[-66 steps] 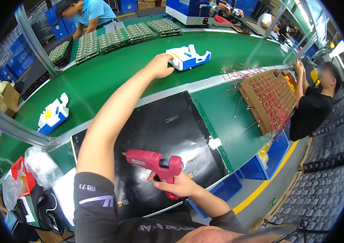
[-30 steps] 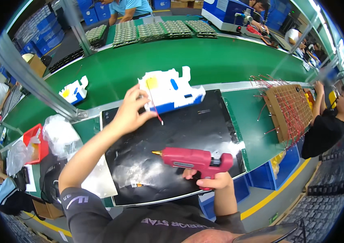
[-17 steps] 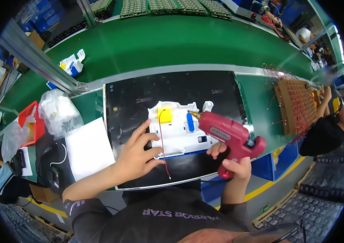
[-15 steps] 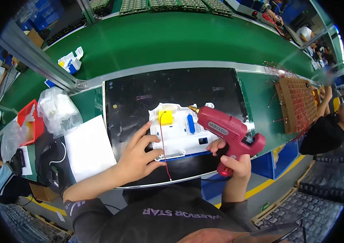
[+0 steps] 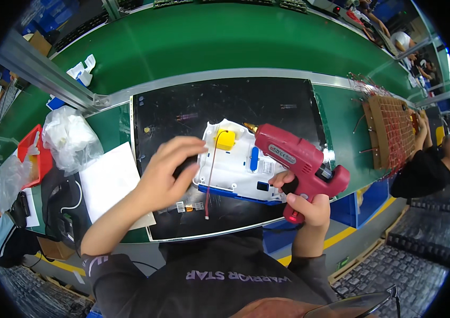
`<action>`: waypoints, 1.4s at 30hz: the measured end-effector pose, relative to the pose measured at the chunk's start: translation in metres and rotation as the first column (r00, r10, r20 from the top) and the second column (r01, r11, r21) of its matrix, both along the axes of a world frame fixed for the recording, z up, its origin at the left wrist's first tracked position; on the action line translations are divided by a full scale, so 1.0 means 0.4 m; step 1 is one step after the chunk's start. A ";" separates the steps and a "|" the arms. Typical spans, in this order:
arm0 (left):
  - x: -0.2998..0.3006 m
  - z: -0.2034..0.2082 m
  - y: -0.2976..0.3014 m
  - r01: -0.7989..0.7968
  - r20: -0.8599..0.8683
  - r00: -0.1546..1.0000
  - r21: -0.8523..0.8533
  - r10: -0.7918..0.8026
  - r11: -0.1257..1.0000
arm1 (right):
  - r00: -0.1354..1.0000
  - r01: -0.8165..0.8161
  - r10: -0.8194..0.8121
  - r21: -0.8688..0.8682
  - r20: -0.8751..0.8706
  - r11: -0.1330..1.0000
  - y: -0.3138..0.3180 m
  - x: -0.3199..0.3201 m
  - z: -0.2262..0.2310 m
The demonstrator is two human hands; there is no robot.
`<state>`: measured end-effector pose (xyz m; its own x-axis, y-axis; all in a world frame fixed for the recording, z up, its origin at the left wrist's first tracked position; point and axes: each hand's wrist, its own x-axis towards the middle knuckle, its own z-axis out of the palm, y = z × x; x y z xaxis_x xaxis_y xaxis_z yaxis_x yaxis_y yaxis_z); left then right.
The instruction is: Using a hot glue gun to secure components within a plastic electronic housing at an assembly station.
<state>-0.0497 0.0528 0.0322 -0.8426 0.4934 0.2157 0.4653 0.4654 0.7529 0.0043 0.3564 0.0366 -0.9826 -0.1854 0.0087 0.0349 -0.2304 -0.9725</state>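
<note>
A white plastic housing (image 5: 237,170) with a blue lower edge lies slightly skewed on the black mat (image 5: 168,119). Inside it sit a yellow block (image 5: 225,139) and a blue oblong part (image 5: 254,159). From the block a thin dark red wire (image 5: 210,183) runs over the near edge, ending in a small white connector. My left hand (image 5: 165,172) hovers by the housing's left side, fingers apart and holding nothing; whether a fingertip touches the rim I cannot tell. Gripped in my right hand (image 5: 312,210) is a red glue gun (image 5: 291,151), its brass nozzle over the housing's far edge.
White paper (image 5: 109,183), a clear plastic bag (image 5: 71,139) and a red bin (image 5: 45,161) are on the left. A cardboard piece strung with red wires (image 5: 376,130) stands at right, near another person's arm (image 5: 422,135). Beyond the metal rail runs a green belt (image 5: 209,45).
My left hand has come off the housing's left edge and drawn back. The housing has turned slightly clockwise, and small labels on the mat are uncovered. My right hand still grips the glue gun.
</note>
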 end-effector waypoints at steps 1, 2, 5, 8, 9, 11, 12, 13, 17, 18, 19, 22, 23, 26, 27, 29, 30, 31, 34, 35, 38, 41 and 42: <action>-0.023 0.006 0.008 -0.021 -0.063 0.998 -0.063 0.017 0.998 | 1.000 0.001 -0.001 0.002 -0.001 1.000 0.002 -0.003 -0.003; -0.047 0.006 0.017 0.009 -0.093 0.995 -0.111 -0.019 0.994 | 1.000 -0.018 0.017 -0.016 -0.019 1.000 0.008 -0.005 -0.005; -0.119 -0.011 0.030 0.077 -0.119 0.988 -0.154 -0.095 0.985 | 0.999 -0.039 0.038 -0.030 -0.037 0.999 0.008 -0.007 -0.007; -0.174 -0.015 0.056 0.207 -0.027 0.976 -0.175 -0.215 0.962 | 0.999 -0.031 0.030 -0.017 -0.029 0.999 0.010 -0.005 -0.007; -0.187 -0.022 0.065 0.210 -0.028 0.975 -0.175 -0.219 0.962 | 0.999 -0.033 0.033 -0.011 -0.025 0.999 0.011 -0.003 -0.007; -0.212 -0.043 0.081 0.252 -0.063 0.961 -0.196 -0.269 0.948 | 0.999 -0.025 0.025 -0.018 -0.021 1.000 0.010 0.000 -0.004; -0.222 -0.052 0.086 0.255 -0.062 0.960 -0.196 -0.272 0.947 | 1.000 -0.020 0.020 -0.024 -0.017 1.000 0.010 0.000 -0.002; -0.232 -0.061 0.091 0.249 0.000 0.968 -0.110 -0.251 0.962 | 1.000 -0.017 0.016 -0.024 -0.016 1.000 0.012 0.000 0.000; -0.259 -0.094 0.101 0.062 0.209 0.976 0.012 -0.063 0.998 | 1.000 -0.017 0.017 0.015 -0.018 1.000 0.019 0.001 0.002; -0.260 -0.087 0.106 0.035 0.370 0.928 0.025 -0.042 0.999 | 1.000 -0.022 0.022 0.027 -0.019 0.999 0.021 0.000 0.003; -0.259 -0.093 0.108 0.039 0.372 0.927 0.025 -0.045 0.999 | 1.000 -0.019 0.019 0.027 -0.017 0.999 0.018 0.001 0.006; -0.243 -0.106 0.108 -0.092 0.527 0.850 0.160 -0.006 0.983 | 1.000 0.005 -0.006 0.059 0.011 0.998 0.007 0.000 0.012; -0.232 -0.097 0.110 -0.140 0.582 0.813 0.200 -0.002 0.970 | 1.000 0.009 -0.010 0.076 0.012 0.997 0.007 0.003 0.015; -0.207 -0.092 0.110 -0.224 0.656 0.755 0.250 0.006 0.942 | 1.000 0.000 -0.001 0.076 0.017 0.997 0.003 0.017 0.022; -0.200 -0.094 0.109 -0.257 0.674 0.739 0.264 0.013 0.930 | 1.000 -0.013 0.012 0.060 0.016 0.998 0.001 0.024 0.024; -0.181 -0.099 0.112 -0.303 0.676 0.737 0.287 0.032 0.909 | 0.998 -0.031 0.027 0.061 0.051 0.998 -0.007 0.035 0.032; -0.175 -0.102 0.112 -0.345 0.675 0.736 0.311 0.050 0.885 | 0.997 -0.017 0.010 0.092 0.078 0.996 -0.021 0.038 0.034; -0.171 -0.105 0.109 -0.348 0.677 0.734 0.310 0.051 0.885 | 0.995 -0.004 -0.009 0.123 0.104 0.992 -0.030 0.038 0.037; -0.159 -0.119 0.093 -0.301 0.679 0.734 0.303 0.017 0.904 | 0.993 -0.049 0.026 0.194 0.118 0.980 -0.042 0.034 0.032; -0.156 -0.117 0.092 -0.264 0.694 0.719 0.264 0.007 0.928 | 0.992 -0.067 0.039 0.247 0.117 0.967 -0.043 0.033 0.029; -0.145 -0.119 0.091 -0.231 0.697 0.717 0.232 0.005 0.945 | 0.992 -0.101 0.078 0.253 0.100 0.962 -0.036 0.032 0.017; -0.136 -0.119 0.093 -0.243 0.678 0.735 0.256 0.005 0.936 | 0.988 -0.094 0.065 0.207 0.139 0.974 -0.040 0.037 0.013; -0.135 -0.121 0.093 -0.250 0.672 0.741 0.274 0.001 0.929 | 0.987 -0.097 0.067 0.210 0.144 0.973 -0.042 0.035 0.016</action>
